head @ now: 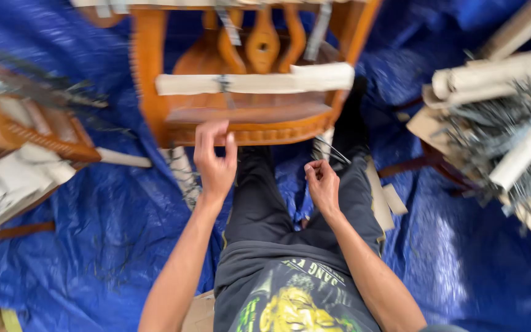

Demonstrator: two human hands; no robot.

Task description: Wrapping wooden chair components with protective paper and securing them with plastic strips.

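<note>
On the floor: blue tarp point(106, 227), paper-wrapped furniture parts point(505, 117) stacked at right. Person sits facing an orange-brown carved wooden chair point(247, 117), paper wrap point(259, 81) across its middle. Right hand point(322, 184) pinches a thin strap point(333, 152), pale, trailing toward the chair's front leg. Left hand point(215, 161) loosely curled, holding nothing, just below the seat rail.

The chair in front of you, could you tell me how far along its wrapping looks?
Done: the chair's upper rail carries a tied paper wrap, and the front legs show wrapping. In hand: the right hand pinches a thin strand; the left hand reaches up at the seat edge, apparently empty. Left: the seat rail and carved back remain bare wood.
</note>
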